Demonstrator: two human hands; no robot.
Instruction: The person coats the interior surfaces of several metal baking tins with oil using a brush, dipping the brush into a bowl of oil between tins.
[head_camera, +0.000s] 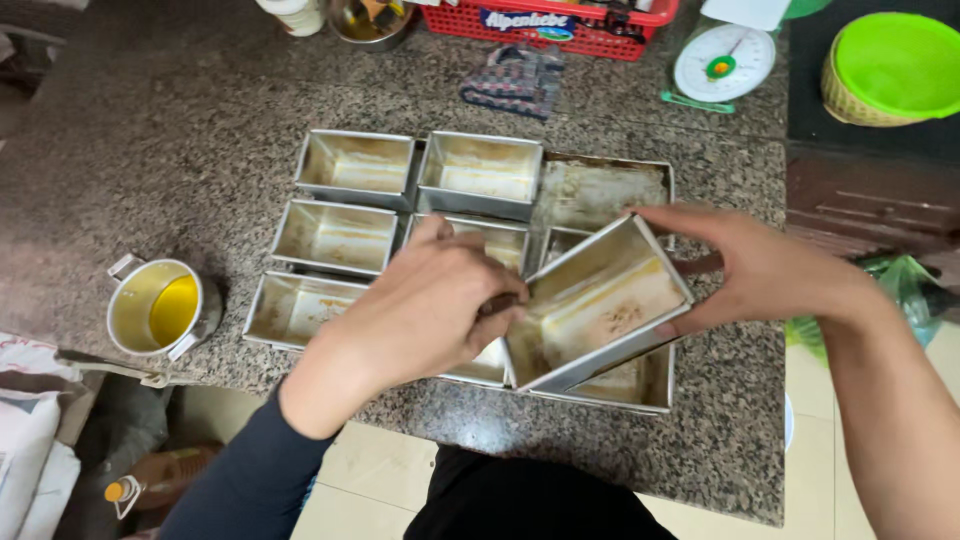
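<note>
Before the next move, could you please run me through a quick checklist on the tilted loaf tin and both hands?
1. Right hand grips the tilted loaf tin by its rim: ok.
2. Left hand inside the tin, holding a brush handle: ok; bristles hidden, cannot tell.
3. Tin fully greased: cannot tell; smears on its floor.
4. Pot of yellow oil upright, within reach on the left: ok.
5. Other loaf tins sit flat: ok.
6. Granite counter has free space: ok.
</note>
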